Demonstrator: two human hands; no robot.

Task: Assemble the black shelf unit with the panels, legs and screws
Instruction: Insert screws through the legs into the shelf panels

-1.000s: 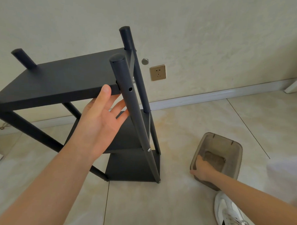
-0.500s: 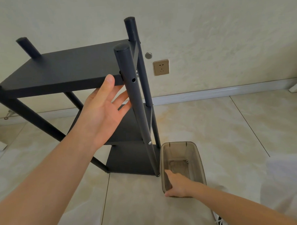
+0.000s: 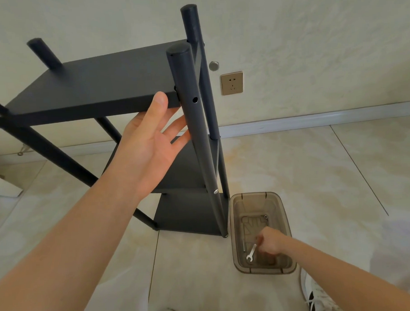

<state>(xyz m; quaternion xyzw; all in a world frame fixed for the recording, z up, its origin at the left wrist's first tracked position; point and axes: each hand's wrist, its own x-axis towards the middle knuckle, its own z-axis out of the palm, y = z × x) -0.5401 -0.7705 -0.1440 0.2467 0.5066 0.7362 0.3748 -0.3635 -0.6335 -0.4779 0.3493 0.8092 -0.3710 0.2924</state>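
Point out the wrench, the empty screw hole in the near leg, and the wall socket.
wrench (image 3: 251, 254): head view, middle of its silver handle, inside the bin.
screw hole (image 3: 194, 99): head view, the dark opening itself.
wall socket (image 3: 232, 83): head view, centre of its faceplate.

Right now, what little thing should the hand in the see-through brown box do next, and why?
Probably lift a screw out. The right hand is down in the translucent brown plastic bin beside a small silver wrench, while the near black round leg shows an empty hole at the top black shelf panel, which the left hand steadies.
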